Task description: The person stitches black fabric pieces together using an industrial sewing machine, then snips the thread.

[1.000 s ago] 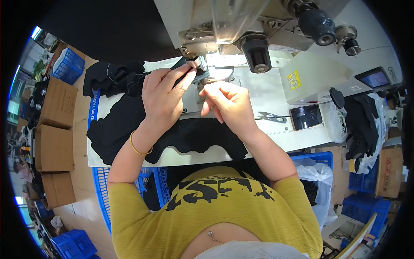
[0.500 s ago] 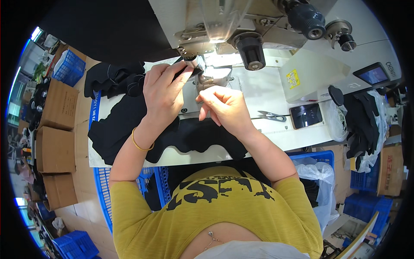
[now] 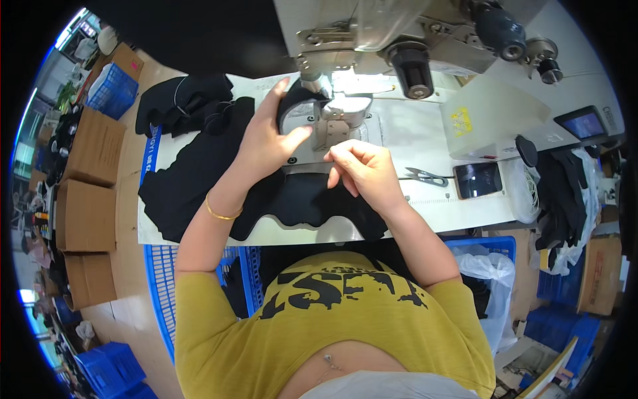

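Thumb and fingers spread wide, my left hand (image 3: 266, 145) is open beside a small black fabric piece (image 3: 290, 101) at the sewing machine's (image 3: 350, 110) metal arm, just under the needle area. Whether the fingertips touch that piece I cannot tell. My right hand (image 3: 364, 174) is in front of the machine arm, its fingers curled into a pinch; anything between them is too small to make out. Below both hands, a larger black fabric piece (image 3: 306, 199) with a wavy edge lies along the table's near edge. More black fabric (image 3: 199, 169) is spread left of my left forearm.
Thread snips (image 3: 426, 177) and a phone (image 3: 478, 180) lie right of my right hand. A bundle of black fabric (image 3: 183, 103) sits at the table's far left. Blue baskets (image 3: 163, 286) stand below the near edge; cardboard boxes (image 3: 86, 216) line the floor at left.
My left hand has opened from its grip at the black fabric under the machine head, fingers spreading apart. My right hand stays pinched in front of the arm. The whole view has shifted slightly.
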`<act>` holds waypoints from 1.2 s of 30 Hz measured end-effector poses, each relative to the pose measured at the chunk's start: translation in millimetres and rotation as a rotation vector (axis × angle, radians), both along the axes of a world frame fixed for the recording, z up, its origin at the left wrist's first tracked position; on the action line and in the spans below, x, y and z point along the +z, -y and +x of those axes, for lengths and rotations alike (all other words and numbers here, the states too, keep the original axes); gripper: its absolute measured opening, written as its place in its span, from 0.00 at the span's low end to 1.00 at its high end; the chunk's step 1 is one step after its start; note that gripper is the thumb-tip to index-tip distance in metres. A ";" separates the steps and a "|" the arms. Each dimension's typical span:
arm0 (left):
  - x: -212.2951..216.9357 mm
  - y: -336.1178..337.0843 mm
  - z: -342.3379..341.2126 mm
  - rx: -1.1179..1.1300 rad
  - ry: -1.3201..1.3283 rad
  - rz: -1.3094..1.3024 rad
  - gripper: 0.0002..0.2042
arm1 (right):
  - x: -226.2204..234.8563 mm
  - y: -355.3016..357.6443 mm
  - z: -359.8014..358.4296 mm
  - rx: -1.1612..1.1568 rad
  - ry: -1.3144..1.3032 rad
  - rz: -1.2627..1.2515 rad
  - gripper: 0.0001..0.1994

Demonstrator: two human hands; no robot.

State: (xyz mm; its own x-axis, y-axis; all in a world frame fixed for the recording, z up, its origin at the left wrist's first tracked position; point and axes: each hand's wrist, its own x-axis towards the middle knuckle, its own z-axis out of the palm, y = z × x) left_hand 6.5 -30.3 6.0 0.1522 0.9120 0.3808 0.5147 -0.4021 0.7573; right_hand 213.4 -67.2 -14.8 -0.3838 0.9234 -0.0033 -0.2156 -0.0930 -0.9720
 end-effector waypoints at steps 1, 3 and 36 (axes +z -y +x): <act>1.7 0.7 3.1 0.004 0.053 -0.036 0.33 | -0.5 1.6 -0.3 0.015 -0.001 -0.004 0.10; 1.7 1.3 -11.5 0.004 0.219 -0.132 0.29 | 0.3 7.8 -0.3 0.024 0.048 0.024 0.10; -3.1 78.6 -48.8 -0.085 -0.525 0.407 0.32 | -38.6 47.8 55.9 -0.365 0.720 1.125 0.15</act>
State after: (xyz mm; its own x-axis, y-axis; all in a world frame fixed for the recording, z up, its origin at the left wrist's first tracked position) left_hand -42.3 -108.9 2.9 0.4759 0.6880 0.5479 0.7273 -0.6581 0.1947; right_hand 269.4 -114.9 -53.4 -0.3537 0.6082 0.7107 0.5186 0.7598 -0.3921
